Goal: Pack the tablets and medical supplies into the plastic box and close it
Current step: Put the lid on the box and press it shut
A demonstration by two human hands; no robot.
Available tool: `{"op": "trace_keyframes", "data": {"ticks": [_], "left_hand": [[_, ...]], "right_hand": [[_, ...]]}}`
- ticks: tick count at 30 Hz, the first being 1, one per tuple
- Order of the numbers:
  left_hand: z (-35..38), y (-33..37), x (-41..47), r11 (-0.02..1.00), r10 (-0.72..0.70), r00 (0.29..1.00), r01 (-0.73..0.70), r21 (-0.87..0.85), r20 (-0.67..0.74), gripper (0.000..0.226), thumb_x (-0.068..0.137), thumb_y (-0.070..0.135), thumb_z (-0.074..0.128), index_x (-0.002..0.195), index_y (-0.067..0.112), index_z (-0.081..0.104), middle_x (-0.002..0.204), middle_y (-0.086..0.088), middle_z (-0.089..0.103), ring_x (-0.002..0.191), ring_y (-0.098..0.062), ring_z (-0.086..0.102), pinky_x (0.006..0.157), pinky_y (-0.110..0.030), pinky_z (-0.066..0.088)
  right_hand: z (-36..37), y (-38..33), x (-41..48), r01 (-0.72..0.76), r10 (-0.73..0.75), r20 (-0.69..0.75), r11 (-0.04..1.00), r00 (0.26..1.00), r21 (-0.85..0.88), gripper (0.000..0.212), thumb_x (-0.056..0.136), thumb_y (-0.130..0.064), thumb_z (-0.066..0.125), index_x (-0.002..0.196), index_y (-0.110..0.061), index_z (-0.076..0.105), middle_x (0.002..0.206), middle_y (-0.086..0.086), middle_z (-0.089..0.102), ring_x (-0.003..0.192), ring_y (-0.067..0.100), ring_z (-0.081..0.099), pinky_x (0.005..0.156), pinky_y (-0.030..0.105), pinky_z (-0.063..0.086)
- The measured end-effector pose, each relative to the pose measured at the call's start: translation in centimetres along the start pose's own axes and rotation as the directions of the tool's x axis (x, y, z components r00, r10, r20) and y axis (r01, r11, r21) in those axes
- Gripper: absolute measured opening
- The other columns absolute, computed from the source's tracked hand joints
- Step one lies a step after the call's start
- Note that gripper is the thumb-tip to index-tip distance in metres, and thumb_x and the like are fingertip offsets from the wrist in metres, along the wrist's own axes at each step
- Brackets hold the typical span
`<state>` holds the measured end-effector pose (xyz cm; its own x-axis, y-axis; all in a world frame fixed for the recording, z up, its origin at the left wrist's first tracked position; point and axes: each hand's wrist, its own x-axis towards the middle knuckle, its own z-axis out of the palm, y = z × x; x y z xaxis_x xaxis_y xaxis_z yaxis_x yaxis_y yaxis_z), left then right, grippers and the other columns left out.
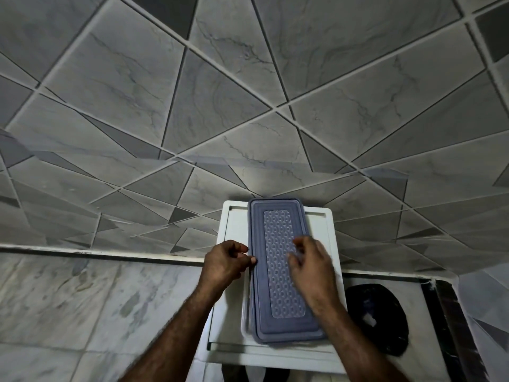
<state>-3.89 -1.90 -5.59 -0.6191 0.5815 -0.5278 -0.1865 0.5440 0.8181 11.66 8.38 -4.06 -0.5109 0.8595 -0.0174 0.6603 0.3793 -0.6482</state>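
1. Grey tiled wall (248, 92) fills the far scene, with a marble counter (82, 299) running along the near left.
2. On that counter sits a white tray (237, 224), and near right of it lies a dark bag (385, 321), contents unclear.
3. On the tray stands the plastic box (246, 323), only its pale near-left rim showing beneath the lid.
4. The blue lid (283, 271) covers the box end to end; the contents are hidden, so packing looks finished and closing seems to be the step in hand.
5. The right hand (314, 271) hovers over the lid's right half, fingers loosely curled, holding nothing; it is blurred, so contact cannot be told.
6. The left hand (225, 263) pinches narrowly at the lid's left edge, fingertips touching the rim.
7. Doing it well, by judgement: press evenly along each edge, working from the far end to the near, as the near-left corner looks slightly offset from the box rim and may not be seated.
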Motion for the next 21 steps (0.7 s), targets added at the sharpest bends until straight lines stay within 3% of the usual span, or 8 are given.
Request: {"op": "trace_keyframes", "data": {"ticks": [3, 9, 16, 21], "left_hand": [[0.2, 0.2, 0.1, 0.998, 0.036, 0.999, -0.034, 0.049, -0.024, 0.023, 0.071, 0.014, 0.083, 0.089, 0.013, 0.069, 0.081, -0.010, 0.073, 0.065, -0.016, 0.063, 0.059, -0.029, 0.054], [0.2, 0.3, 0.8, 0.980, 0.114, 0.991, -0.102, 0.170, -0.063, 0.022, 0.072, 0.021, 0.080, 0.091, 0.020, 0.069, 0.085, -0.005, 0.073, 0.081, -0.025, 0.071, 0.079, -0.044, 0.059], [0.0, 0.7, 0.5, 0.990, 0.088, 0.995, -0.083, 0.116, -0.041, 0.019, 0.083, 0.009, 0.068, 0.102, 0.012, 0.068, 0.094, -0.012, 0.074, 0.084, -0.032, 0.072, 0.067, -0.036, 0.060], [0.1, 0.5, 0.5, 1.000, 0.009, 1.000, -0.008, 0.012, -0.025, 0.018, 0.082, 0.007, 0.071, 0.097, 0.016, 0.067, 0.091, -0.013, 0.073, 0.081, -0.024, 0.071, 0.061, -0.031, 0.056]], "right_hand": [[-1.2, 2.9, 0.6, -0.115, 0.112, -0.035, 0.987, 0.993, -0.112, 0.036, 0.085, -0.024, 0.068, 0.118, -0.010, 0.063, 0.112, 0.014, 0.063, 0.103, 0.033, 0.062, 0.090, 0.038, 0.050], [-1.1, 3.8, -0.5, -0.187, 0.187, 0.020, 0.982, 0.982, 0.012, 0.023, 0.088, -0.023, 0.067, 0.106, -0.009, 0.069, 0.094, 0.009, 0.067, 0.085, 0.023, 0.063, 0.077, 0.028, 0.048], [-1.2, 3.8, -0.7, -0.175, 0.175, 0.016, 0.984, 0.984, 0.043, 0.021, 0.089, -0.017, 0.066, 0.108, -0.009, 0.070, 0.094, 0.006, 0.068, 0.088, 0.021, 0.063, 0.082, 0.028, 0.050], [-1.2, 3.8, -0.5, -0.201, 0.199, 0.047, 0.978, 0.979, 0.049, 0.023, 0.089, -0.018, 0.066, 0.110, -0.009, 0.070, 0.099, 0.005, 0.072, 0.090, 0.018, 0.064, 0.082, 0.025, 0.049]]}}
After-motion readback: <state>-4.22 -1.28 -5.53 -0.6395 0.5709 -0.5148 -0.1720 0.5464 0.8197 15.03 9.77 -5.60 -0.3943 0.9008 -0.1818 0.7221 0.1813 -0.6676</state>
